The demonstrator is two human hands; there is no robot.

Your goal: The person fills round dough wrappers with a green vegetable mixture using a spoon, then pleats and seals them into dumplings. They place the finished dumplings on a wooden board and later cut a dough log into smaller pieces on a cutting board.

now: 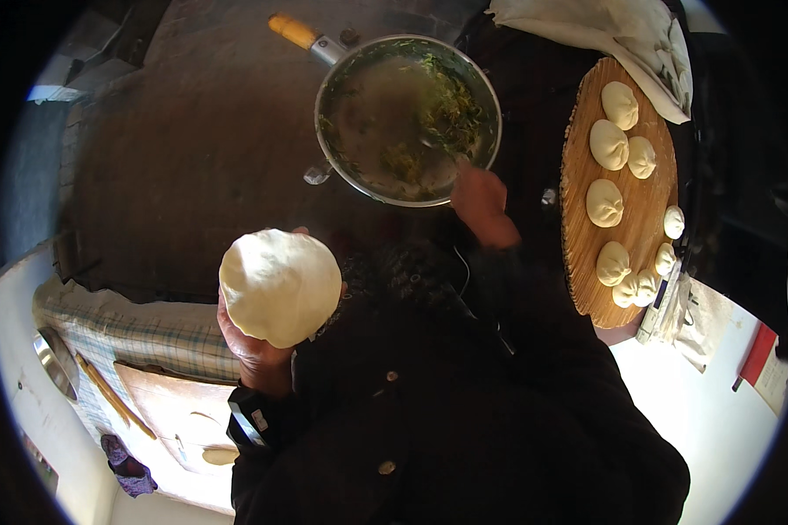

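On the palm and fingers of my left hand [253, 351] rests a flat round dough wrapper [281, 289], held below the pan. My right hand [484, 202] is closed at the lower right rim of a metal pan [320, 125]. It grips a utensil [428, 142], probably a spoon, which reaches into the pan and is mostly hidden. A chopped green filling [456, 108] is heaped on the pan's right side, with thinner scraps spread over the bottom and walls.
Several pleated filled buns [605, 203] sit on a round wooden board [581, 262] at right, beside a white cloth [604, 26]. The pan's yellow handle [293, 30] points up-left. At lower left, a rolling pin [115, 397] lies by a work board [164, 397].
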